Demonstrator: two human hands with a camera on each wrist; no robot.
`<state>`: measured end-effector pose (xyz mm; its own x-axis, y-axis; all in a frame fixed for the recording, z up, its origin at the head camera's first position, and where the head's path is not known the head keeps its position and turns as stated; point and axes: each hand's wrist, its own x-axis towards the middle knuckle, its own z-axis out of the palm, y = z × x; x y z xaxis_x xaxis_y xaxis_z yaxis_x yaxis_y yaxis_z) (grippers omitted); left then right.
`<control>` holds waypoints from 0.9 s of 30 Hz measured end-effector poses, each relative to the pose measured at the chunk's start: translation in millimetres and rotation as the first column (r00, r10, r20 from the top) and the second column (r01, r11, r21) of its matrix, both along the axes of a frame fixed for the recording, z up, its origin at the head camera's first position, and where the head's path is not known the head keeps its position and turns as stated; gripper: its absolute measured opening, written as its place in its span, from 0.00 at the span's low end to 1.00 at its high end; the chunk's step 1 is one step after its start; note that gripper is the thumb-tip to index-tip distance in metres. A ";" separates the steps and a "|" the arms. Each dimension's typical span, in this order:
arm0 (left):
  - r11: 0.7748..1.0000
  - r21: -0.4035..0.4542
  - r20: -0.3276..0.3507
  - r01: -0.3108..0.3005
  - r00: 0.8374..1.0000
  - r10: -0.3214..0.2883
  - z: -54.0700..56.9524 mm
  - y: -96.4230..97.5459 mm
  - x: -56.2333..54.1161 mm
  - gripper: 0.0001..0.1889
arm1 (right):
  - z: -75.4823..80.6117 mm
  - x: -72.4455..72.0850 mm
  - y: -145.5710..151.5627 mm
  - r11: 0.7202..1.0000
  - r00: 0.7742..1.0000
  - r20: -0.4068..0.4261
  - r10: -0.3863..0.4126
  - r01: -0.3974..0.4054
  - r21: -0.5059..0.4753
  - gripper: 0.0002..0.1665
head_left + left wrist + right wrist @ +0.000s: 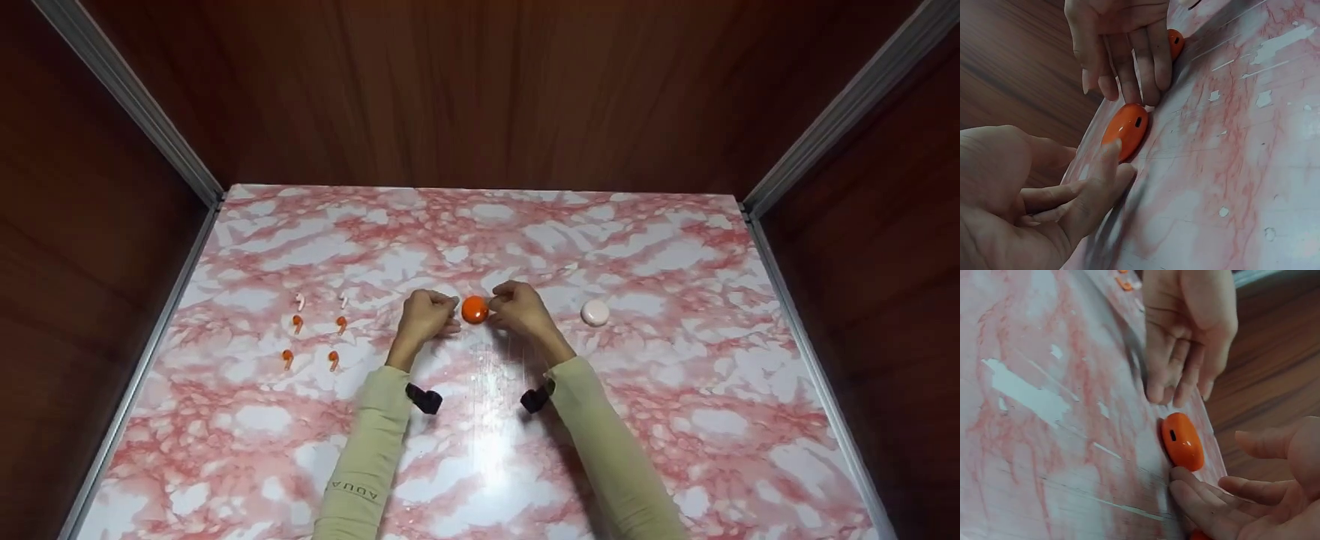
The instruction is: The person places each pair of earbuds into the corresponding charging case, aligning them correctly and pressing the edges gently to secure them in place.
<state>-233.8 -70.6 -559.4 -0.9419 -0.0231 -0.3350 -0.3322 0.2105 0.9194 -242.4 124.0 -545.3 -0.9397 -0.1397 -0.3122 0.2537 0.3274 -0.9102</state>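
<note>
A round, glossy orange earbud case point(475, 309) with a small dark slot point(1138, 122) in its side lies on the table between the two hands. To its left is the left hand point(427, 315), fingertips close beside the case with a narrow gap in the right wrist view. On the other side, the right hand point(521, 309) has its fingertips at the case's edge, apparently touching it. Neither hand curls round the case. A second orange case point(1175, 44) is partly hidden behind the right hand in the left wrist view.
A pale round case point(595, 313) lies right of the hands. Left of them are several loose earbuds: pale ones point(300, 301) at the back, orange ones point(297, 324) nearer. Dark wood panels point(450, 97) wall the marbled pink table point(675, 375).
</note>
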 end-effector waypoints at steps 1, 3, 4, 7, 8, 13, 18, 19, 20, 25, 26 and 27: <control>1.000 -0.014 -0.010 -0.001 1.000 0.001 -0.7 0.0 0.3 0.12 | -0.8 0.8 -1.8 1.000 1.000 -0.025 0.006 -0.006 0.024 0.24; 1.000 -0.032 -0.020 0.001 1.000 -0.002 -1.7 0.2 0.8 0.10 | -1.9 2.3 -5.1 0.996 0.997 -0.072 0.025 -0.018 0.086 0.23; 1.000 -0.031 -0.019 0.004 1.000 -0.004 -1.9 0.7 1.2 0.10 | -2.4 3.0 -6.7 0.991 0.995 -0.096 0.035 -0.022 0.132 0.23; 1.000 -0.017 -0.015 0.014 1.000 -0.014 -3.7 3.1 1.5 0.10 | -4.4 5.3 -11.1 0.969 0.988 -0.145 0.060 -0.023 0.246 0.21; 1.000 -0.002 -0.012 0.015 1.000 -0.015 -4.4 4.5 1.6 0.10 | -5.2 5.9 -12.4 0.958 0.985 -0.161 0.068 -0.019 0.285 0.20; 1.000 0.001 -0.055 0.013 0.998 -0.013 -9.8 10.1 3.5 0.10 | -11.7 7.8 -17.4 0.929 0.968 -0.232 0.100 -0.007 0.369 0.16; 1.000 -0.011 -0.082 0.007 0.997 -0.008 -12.9 12.2 4.9 0.09 | -15.1 9.1 -20.0 0.943 0.964 -0.261 0.058 0.034 0.332 0.14; 1.000 -0.008 -0.084 0.005 0.996 -0.005 -12.8 12.0 5.0 0.08 | -15.2 9.5 -20.5 0.948 0.964 -0.264 0.044 0.043 0.317 0.14; 1.000 -0.001 -0.085 0.003 0.996 -0.003 -12.7 11.5 5.1 0.09 | -15.3 9.6 -21.0 0.953 0.964 -0.264 0.031 0.051 0.297 0.14; 0.998 0.052 -0.077 -0.026 0.997 0.030 -11.2 7.5 6.6 0.09 | -15.6 11.1 -24.7 0.979 0.963 -0.269 -0.023 0.076 0.188 0.14; 0.998 0.058 -0.071 -0.029 0.997 0.033 -11.0 6.6 7.3 0.09 | -15.8 12.0 -25.4 0.983 0.963 -0.267 -0.035 0.082 0.166 0.14; 0.997 0.070 -0.065 -0.034 0.997 0.039 -10.9 6.0 7.9 0.10 | -16.3 12.8 -26.2 0.984 0.962 -0.271 -0.046 0.090 0.151 0.14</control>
<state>-225.9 -64.7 -570.3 -0.9610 -0.0369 -0.2739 -0.2764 0.1347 0.9516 -229.6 97.8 -561.6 -0.9971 -0.0412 -0.0635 0.0371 0.4646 -0.8848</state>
